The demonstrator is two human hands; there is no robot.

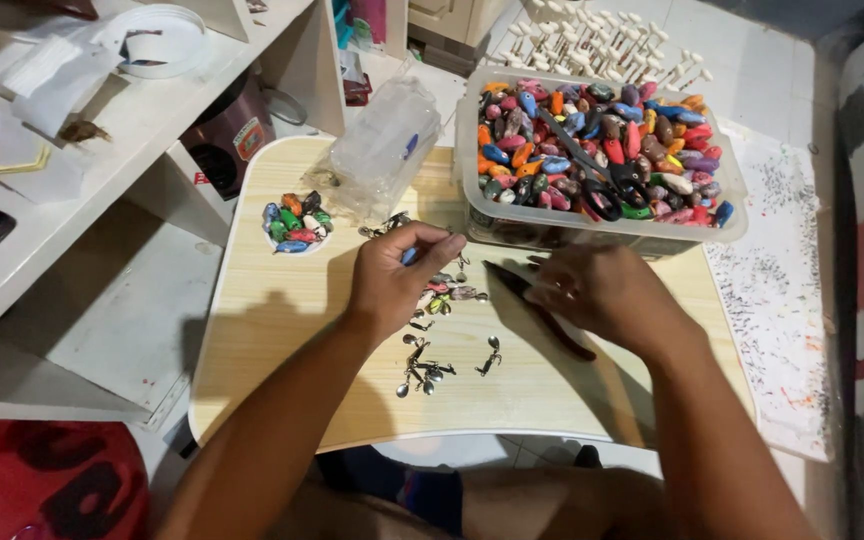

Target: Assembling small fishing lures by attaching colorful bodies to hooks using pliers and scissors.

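The left hand (392, 275) hangs over the middle of the wooden surface (282, 330). Its fingers are curled in, and the thumb and first finger pinch together on a tiny piece. That piece is too small to make out; a bit of blue shows under the fingers. The right hand (602, 290) lies flat with loose fingers on the pliers (542, 312). The hand hides part of the pliers, so I cannot tell if it grips them. Their dark tip pokes out toward the left hand, and a handle sticks out below the hand.

Small metal bits (432, 365) lie spread on the surface, under and just below the left hand. They are shiny and thin, and hard to tell apart.

Near the left hand, at the back left, sits a little heap of coloured beads (295, 222). Just beside it lies a clear plastic bag (382, 150); what is inside is hard to see. At the back right stands a big clear tub (472, 190) full of coloured beads, with black scissors (602, 195) lying on top.

White shelves (102, 140) stand to the left, cut off by the edge.
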